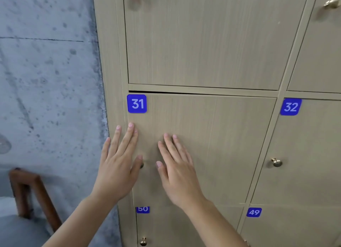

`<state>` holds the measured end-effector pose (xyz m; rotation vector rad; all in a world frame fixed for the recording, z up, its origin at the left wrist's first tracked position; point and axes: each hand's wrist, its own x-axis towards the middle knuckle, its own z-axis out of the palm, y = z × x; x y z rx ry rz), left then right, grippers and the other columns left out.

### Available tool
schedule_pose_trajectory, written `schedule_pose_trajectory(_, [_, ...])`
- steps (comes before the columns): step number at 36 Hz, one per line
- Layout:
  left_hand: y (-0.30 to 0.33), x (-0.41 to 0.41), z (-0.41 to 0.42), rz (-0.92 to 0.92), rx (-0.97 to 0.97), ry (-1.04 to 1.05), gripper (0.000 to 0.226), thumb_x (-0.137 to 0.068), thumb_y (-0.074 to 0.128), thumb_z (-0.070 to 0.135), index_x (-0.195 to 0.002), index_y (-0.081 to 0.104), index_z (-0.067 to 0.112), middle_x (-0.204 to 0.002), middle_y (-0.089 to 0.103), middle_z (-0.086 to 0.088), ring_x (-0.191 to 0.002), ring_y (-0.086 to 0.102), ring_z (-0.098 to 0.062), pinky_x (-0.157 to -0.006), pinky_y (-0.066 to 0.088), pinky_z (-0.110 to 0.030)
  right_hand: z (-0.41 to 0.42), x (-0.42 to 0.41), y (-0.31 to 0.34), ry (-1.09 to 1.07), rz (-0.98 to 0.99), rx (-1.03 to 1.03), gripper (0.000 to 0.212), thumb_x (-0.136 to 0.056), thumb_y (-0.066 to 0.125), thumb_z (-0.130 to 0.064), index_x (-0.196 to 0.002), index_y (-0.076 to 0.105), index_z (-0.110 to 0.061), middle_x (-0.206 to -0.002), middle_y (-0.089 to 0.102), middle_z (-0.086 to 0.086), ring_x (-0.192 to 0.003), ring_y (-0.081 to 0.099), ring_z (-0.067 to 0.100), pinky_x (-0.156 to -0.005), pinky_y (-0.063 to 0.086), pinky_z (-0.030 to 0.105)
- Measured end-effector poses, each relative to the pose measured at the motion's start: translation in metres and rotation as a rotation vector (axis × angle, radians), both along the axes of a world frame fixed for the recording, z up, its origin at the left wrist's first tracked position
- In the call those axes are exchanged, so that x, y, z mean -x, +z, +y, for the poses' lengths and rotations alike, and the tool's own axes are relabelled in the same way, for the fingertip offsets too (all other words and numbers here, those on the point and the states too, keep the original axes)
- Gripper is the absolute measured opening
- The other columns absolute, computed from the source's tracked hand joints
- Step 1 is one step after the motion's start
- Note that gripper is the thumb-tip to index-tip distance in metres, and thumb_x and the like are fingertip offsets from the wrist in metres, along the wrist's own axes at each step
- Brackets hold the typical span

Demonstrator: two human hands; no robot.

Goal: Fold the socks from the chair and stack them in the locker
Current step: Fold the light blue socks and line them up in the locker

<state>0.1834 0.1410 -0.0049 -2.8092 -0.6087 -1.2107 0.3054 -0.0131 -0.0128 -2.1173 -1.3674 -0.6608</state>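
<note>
Two flat hands on locker door 31 (203, 136).

Left hand (118, 165) and right hand (177, 173) lie side by side, fingers straight, holding nothing. Chair (27, 191) sits below-left of the left hand; no socks visible.

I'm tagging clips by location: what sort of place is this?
Probably a changing or storage room: a bank of wooden lockers with blue number plates such as 31 and brass knobs, against a bare concrete wall.
</note>
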Motion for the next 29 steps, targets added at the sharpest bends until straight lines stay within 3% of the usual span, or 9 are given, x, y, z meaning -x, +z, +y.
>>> schedule_pose_trajectory(10, [0.002, -0.009, 0.007, 0.028, 0.022, 0.0, 0.069, -0.102, 0.03, 0.043, -0.164, 0.008, 0.023, -0.171, -0.007, 0.014, -0.158, -0.011, -0.015, -0.128, 0.008, -0.049, 0.009, -0.007, -0.002, -0.022, -0.022, 0.003, 0.056, -0.11, 0.03, -0.042, -0.163, 0.024, -0.024, -0.172, 0.0, -0.01, -0.157, -0.011, 0.01, -0.127, 0.007, 0.038])
schedule_pose_trajectory(29, [0.009, -0.022, 0.015, 0.047, 0.046, 0.002, 0.069, -0.103, 0.029, 0.045, -0.165, 0.009, 0.023, -0.171, -0.006, 0.014, -0.157, -0.014, -0.012, -0.129, 0.007, -0.046, 0.017, -0.018, -0.003, -0.026, -0.007, -0.007, 0.058, -0.109, 0.033, -0.045, -0.163, 0.022, -0.025, -0.172, 0.0, -0.01, -0.157, -0.011, 0.01, -0.126, 0.007, 0.037])
